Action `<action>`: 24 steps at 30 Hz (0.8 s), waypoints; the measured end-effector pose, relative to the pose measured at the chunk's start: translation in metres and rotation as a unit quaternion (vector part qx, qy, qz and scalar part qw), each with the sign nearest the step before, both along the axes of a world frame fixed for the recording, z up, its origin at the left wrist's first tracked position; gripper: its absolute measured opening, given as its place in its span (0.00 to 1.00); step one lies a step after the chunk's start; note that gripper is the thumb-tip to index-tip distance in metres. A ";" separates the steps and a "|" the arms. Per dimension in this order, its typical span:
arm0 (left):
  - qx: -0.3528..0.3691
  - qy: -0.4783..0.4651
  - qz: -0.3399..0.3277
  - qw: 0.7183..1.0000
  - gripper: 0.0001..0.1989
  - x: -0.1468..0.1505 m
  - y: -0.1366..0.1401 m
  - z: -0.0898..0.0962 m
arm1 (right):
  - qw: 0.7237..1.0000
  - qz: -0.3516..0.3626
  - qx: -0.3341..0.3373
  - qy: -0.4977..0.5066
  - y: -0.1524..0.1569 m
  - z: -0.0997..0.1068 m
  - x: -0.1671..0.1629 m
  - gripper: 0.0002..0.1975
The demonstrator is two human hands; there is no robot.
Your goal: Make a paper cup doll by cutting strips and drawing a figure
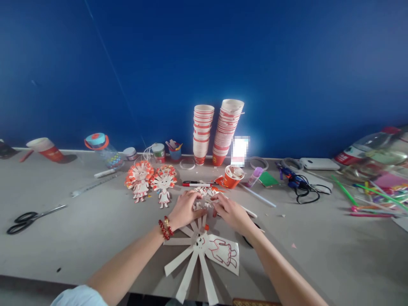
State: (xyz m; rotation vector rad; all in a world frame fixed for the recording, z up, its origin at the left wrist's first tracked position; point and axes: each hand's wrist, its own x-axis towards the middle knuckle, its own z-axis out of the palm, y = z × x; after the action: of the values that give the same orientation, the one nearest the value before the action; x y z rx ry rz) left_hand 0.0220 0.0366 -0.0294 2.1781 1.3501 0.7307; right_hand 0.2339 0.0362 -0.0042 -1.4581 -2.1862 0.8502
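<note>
My left hand point(186, 208) and my right hand point(230, 210) face each other, cupped with thumbs apart from fingers, around small white paper scraps point(207, 205). No firm grip shows in either hand. Just beyond the fingertips lies a pile of more scraps point(204, 191). In front of my wrists is a paper cup cut into splayed strips point(188, 276), with a face drawn at its centre. One wider panel point(223, 253) of it bears a dress-and-legs drawing. Part of black-handled scissors point(247, 241) shows under my right forearm.
Finished paper dolls point(164, 187) stand behind left. Two tall stacks of paper cups point(204, 127) rise by the blue wall. An orange cup with scraps point(233, 180), markers point(196, 185), a glue gun point(295, 180) and loose straws point(372, 208) lie around. Other scissors point(30, 219) rest far left.
</note>
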 end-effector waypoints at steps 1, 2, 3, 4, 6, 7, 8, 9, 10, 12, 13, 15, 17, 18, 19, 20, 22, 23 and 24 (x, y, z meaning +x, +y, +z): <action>-0.001 0.005 0.004 1.000 0.16 0.001 0.000 0.001 | 1.000 -0.005 0.002 -0.020 -0.001 0.001 -0.001 0.09; -0.002 0.008 0.007 1.000 0.14 0.003 -0.001 0.001 | 0.999 -0.005 0.005 -0.034 -0.002 0.002 -0.001 0.09; -0.004 0.011 0.008 1.000 0.13 0.005 -0.001 0.001 | 0.999 -0.002 0.008 -0.042 -0.002 0.002 -0.001 0.09; -0.006 0.012 0.008 1.000 0.12 0.007 -0.001 0.000 | 0.999 0.001 0.011 -0.046 -0.002 0.002 0.000 0.10; -0.009 0.012 0.007 1.000 0.12 0.011 -0.001 -0.002 | 0.999 0.006 0.009 -0.045 -0.001 0.001 0.002 0.10; -0.010 0.010 0.004 1.000 0.11 0.013 0.000 -0.004 | 0.999 0.009 0.004 -0.043 -0.001 0.000 0.004 0.09; -0.011 0.008 0.001 1.000 0.10 0.015 0.000 -0.005 | 0.999 0.011 -0.002 -0.040 0.000 0.000 0.005 0.09; -0.010 0.004 -0.004 1.000 0.09 0.016 0.000 -0.006 | 0.999 0.014 -0.008 -0.037 0.000 0.000 0.007 0.09; -0.009 0.000 -0.008 1.000 0.07 0.017 0.001 -0.006 | 0.999 0.017 -0.015 -0.033 0.001 0.000 0.008 0.08; -0.008 -0.012 -0.016 1.000 0.05 0.017 0.002 -0.006 | 0.999 0.020 -0.023 -0.028 0.000 0.001 0.009 0.08; -0.009 -0.019 -0.019 1.000 0.05 0.017 0.002 -0.005 | 0.999 0.023 -0.024 -0.024 0.000 0.002 0.008 0.08; -0.012 -0.033 -0.023 0.999 0.04 0.017 0.003 -0.003 | 0.999 0.040 -0.021 -0.017 -0.001 0.005 0.007 0.09; -0.019 -0.047 -0.021 0.998 0.05 0.016 0.003 -0.002 | 0.999 0.048 -0.007 -0.020 -0.003 0.007 0.006 0.09; -0.022 -0.054 -0.018 0.998 0.06 0.016 0.003 -0.001 | 0.999 0.047 0.002 -0.025 -0.004 0.008 0.005 0.09; -0.027 -0.061 -0.015 0.998 0.07 0.016 0.003 -0.001 | 0.999 0.042 0.012 -0.031 -0.005 0.008 0.004 0.09; -0.031 -0.068 -0.013 0.997 0.08 0.016 0.002 -0.001 | 0.998 0.035 0.022 -0.037 -0.006 0.008 0.003 0.09; -0.037 -0.079 -0.008 0.996 0.09 0.015 0.002 -0.001 | 0.998 0.028 0.040 -0.048 -0.007 0.007 0.001 0.09; -0.040 -0.084 -0.007 0.996 0.09 0.015 0.002 -0.001 | 0.997 0.027 0.049 -0.051 -0.008 0.006 0.000 0.09; -0.041 -0.087 -0.006 0.995 0.09 0.014 0.002 -0.001 | 0.997 0.026 0.057 -0.055 -0.008 0.005 0.000 0.08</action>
State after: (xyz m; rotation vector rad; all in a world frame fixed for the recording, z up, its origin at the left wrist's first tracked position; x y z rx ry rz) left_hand 0.0361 0.0383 -0.0302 2.0061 1.2546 0.8249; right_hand 0.2339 0.0286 0.0010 -1.4284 -2.3212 0.6647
